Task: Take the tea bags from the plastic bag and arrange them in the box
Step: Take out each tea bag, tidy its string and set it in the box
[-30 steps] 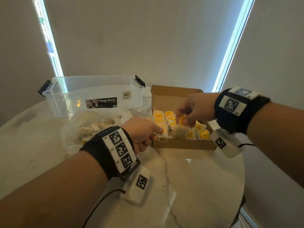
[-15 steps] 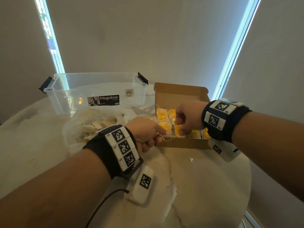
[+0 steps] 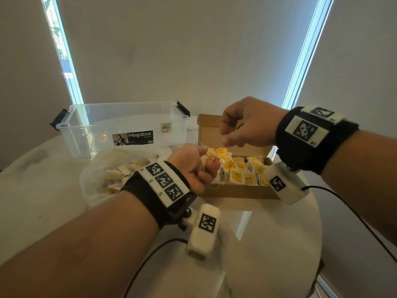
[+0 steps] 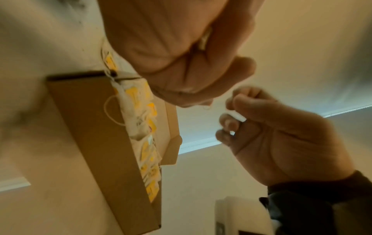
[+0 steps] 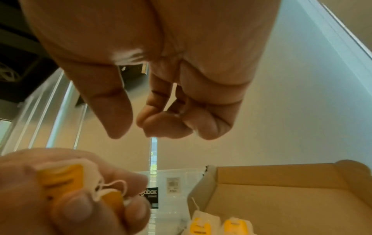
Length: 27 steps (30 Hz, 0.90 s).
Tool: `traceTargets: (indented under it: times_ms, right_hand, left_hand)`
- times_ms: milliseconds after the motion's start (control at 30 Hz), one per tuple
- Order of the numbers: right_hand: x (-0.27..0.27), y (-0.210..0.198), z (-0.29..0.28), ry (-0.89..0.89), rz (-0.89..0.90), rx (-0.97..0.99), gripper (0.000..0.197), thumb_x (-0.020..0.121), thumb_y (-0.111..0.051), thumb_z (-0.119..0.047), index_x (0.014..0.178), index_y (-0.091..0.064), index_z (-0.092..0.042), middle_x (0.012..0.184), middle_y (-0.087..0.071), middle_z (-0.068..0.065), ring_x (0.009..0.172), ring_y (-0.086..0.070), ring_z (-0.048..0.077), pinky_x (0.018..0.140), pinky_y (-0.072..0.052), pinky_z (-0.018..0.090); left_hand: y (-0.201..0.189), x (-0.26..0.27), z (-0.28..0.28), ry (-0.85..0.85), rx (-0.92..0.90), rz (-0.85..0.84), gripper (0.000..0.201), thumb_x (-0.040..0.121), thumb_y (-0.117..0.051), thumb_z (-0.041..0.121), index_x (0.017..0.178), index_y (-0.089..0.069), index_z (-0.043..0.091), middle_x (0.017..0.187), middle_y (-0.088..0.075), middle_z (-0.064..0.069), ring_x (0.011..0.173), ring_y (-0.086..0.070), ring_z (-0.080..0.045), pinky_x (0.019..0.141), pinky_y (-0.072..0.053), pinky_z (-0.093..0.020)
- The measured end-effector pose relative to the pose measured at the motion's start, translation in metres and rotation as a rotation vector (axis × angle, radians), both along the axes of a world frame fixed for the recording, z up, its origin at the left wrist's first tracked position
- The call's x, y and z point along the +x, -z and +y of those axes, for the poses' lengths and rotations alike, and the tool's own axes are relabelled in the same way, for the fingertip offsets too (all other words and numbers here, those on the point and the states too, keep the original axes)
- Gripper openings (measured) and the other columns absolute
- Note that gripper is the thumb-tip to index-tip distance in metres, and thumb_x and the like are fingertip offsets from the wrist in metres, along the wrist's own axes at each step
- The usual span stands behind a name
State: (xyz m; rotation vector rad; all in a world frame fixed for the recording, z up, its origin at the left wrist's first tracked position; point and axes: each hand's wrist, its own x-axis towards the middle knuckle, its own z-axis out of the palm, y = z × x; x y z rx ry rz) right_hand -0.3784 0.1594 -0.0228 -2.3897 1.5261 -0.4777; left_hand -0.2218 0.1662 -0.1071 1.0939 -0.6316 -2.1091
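**Fingers of the left fist full, fingers of the right loose and bare**

Head view: left hand (image 3: 194, 168) curled tight round a small bunch of tea bags (image 3: 211, 163), hovering at the near left corner of the box (image 3: 234, 191). Right hand (image 3: 247, 123) raised above the box, fingers loosely bent, holding nothing that shows. Rows of yellow-tagged bags (image 3: 240, 171) standing along the box's front part; back part bare cardboard. More bags lying in the plastic bag (image 3: 94, 179) to the left, in front of a clear storage tub (image 3: 120, 127), all on a pale round table (image 3: 268, 244).

Left wrist view: blurred. Fist closed from below, box edge-on with a loose string loop (image 4: 110, 111) hanging over its wall.

Right wrist view: thumb and fingertips (image 5: 161, 125) near each other but apart, nothing between. Held bunch below, two yellow tags (image 5: 62, 176) and tangled strings showing.

Best handled, probably, by pinching one tag off the top of the bunch, drawing it free slowly so strings do not drag a second bag, then standing it upright against the last row, tag up.
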Motion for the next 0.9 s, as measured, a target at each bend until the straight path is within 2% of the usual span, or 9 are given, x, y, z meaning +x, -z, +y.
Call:
traceTargets:
  times_ms: [133,233,333,500,567,667,733,800,900]
  right_hand:
    - [-0.001,0.000,0.014,-0.145,0.090,0.025,0.021,0.076,-0.085,-0.030,0.088,-0.071,-0.040,0.094,-0.070,-0.014,0.070,-0.065,-0.005,0.068,-0.054,0.018]
    - [-0.004,0.008,0.011,-0.153,0.152,0.081,0.016,0.076,-0.084,-0.038,0.088,-0.075,-0.045,0.093,-0.073,-0.011,0.077,-0.072,0.009,0.073,-0.063,0.037]
    - [-0.009,0.009,0.010,-0.137,0.105,0.060,0.006,0.082,-0.080,-0.035,0.086,-0.076,-0.038,0.084,-0.075,-0.009,0.075,-0.072,0.015,0.075,-0.063,0.042]
    - [-0.022,-0.002,0.013,-0.055,-0.160,0.067,0.002,0.089,-0.073,-0.022,0.088,-0.073,-0.022,0.072,-0.075,-0.007,0.063,-0.069,0.002,0.064,-0.049,0.018]
    - [-0.025,-0.006,0.013,-0.019,-0.232,0.123,0.002,0.091,-0.071,-0.018,0.091,-0.071,-0.016,0.072,-0.076,-0.006,0.063,-0.071,0.006,0.061,-0.050,0.020]
    - [-0.027,-0.006,0.011,0.022,-0.241,0.187,0.009,0.094,-0.068,-0.013,0.098,-0.071,-0.006,0.072,-0.076,-0.001,0.058,-0.070,0.010,0.062,-0.050,0.024]
    - [-0.028,-0.004,0.009,0.058,-0.265,0.232,0.011,0.095,-0.066,-0.012,0.099,-0.070,-0.003,0.075,-0.076,0.006,0.056,-0.067,0.014,0.059,-0.047,0.027]
    - [-0.028,0.001,0.005,0.120,-0.269,0.217,0.007,0.093,-0.068,-0.013,0.092,-0.071,-0.008,0.072,-0.072,0.005,0.055,-0.064,0.014,0.058,-0.046,0.028]
    - [-0.028,0.006,0.001,0.181,-0.270,0.157,0.005,0.091,-0.071,-0.016,0.086,-0.071,-0.015,0.072,-0.068,0.000,0.059,-0.063,0.010,0.058,-0.048,0.026]
  left_hand:
    - [-0.001,-0.007,-0.003,0.105,0.000,-0.033,0.065,0.104,-0.034,0.042,0.062,-0.067,0.005,0.066,-0.047,0.005,0.056,-0.030,0.000,0.035,-0.020,-0.011]
    - [-0.002,-0.012,-0.001,0.158,0.004,-0.023,0.066,0.101,-0.036,0.038,0.054,-0.070,0.006,0.062,-0.049,0.006,0.054,-0.034,0.000,0.037,-0.020,-0.009]
    - [-0.009,-0.015,0.006,0.168,0.001,0.020,0.051,0.098,-0.040,0.034,0.062,-0.065,0.009,0.061,-0.051,0.003,0.045,-0.044,-0.001,0.035,-0.023,-0.009]
    - [-0.010,-0.021,0.011,0.037,-0.077,0.029,0.028,0.098,-0.044,0.022,0.081,-0.061,0.007,0.064,-0.057,-0.003,0.040,-0.050,-0.008,0.029,-0.033,-0.013]
    - [-0.008,-0.022,0.012,-0.003,-0.100,0.061,0.026,0.097,-0.048,0.026,0.089,-0.061,0.006,0.067,-0.061,-0.006,0.043,-0.053,-0.010,0.030,-0.035,-0.015]
    - [-0.005,-0.019,0.011,-0.038,-0.162,0.192,0.042,0.090,-0.052,0.047,0.107,-0.060,0.010,0.082,-0.065,-0.009,0.054,-0.057,-0.015,0.035,-0.034,-0.015]
    - [-0.005,-0.016,0.012,-0.036,-0.244,0.230,0.043,0.081,-0.062,0.053,0.105,-0.062,0.017,0.087,-0.064,-0.007,0.059,-0.057,-0.015,0.039,-0.033,-0.015]
    - [-0.005,-0.018,0.013,-0.059,-0.311,0.153,0.036,0.079,-0.071,0.039,0.105,-0.064,0.015,0.087,-0.065,-0.006,0.057,-0.056,-0.010,0.037,-0.037,-0.013]
    - [-0.005,-0.024,0.013,-0.112,-0.331,-0.009,0.023,0.090,-0.068,0.022,0.108,-0.059,0.012,0.088,-0.064,-0.006,0.051,-0.054,-0.005,0.033,-0.036,-0.013]
